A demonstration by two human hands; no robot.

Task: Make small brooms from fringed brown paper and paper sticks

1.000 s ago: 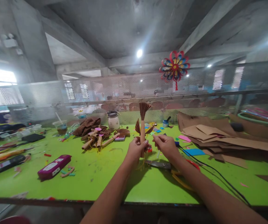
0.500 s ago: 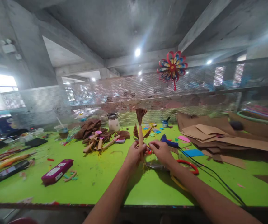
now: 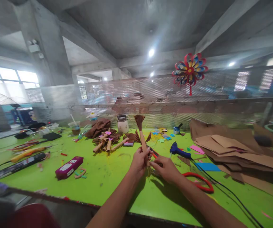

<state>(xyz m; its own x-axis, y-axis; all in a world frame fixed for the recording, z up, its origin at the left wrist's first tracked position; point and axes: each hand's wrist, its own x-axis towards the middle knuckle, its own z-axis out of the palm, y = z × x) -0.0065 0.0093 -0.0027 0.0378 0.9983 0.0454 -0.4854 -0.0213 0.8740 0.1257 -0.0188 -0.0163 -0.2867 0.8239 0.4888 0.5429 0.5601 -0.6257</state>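
My left hand is closed around a brown rolled-paper tube, held tilted above the table. Pleated brown paper fans stick out from its top and sides. Thin yellow strands hang at the tube's lower end. Close beside that end, my right hand has its fingers curled together; whatever they pinch is too small to make out. Just above the right fingers shows a slim red and dark object, its kind unclear. Red-handled scissors lie partly under my right forearm.
On the green table, a blue glue gun with a trailing cord lies right of my hands. Brown paper sheets are stacked at the right. More paper tubes, a lidded jar and a purple box stand to the left.
The view has turned left, so the table's things sit further right. My right hand has dropped slightly, toward the tube's lower end. The left hand still holds the tube, now tilted more.
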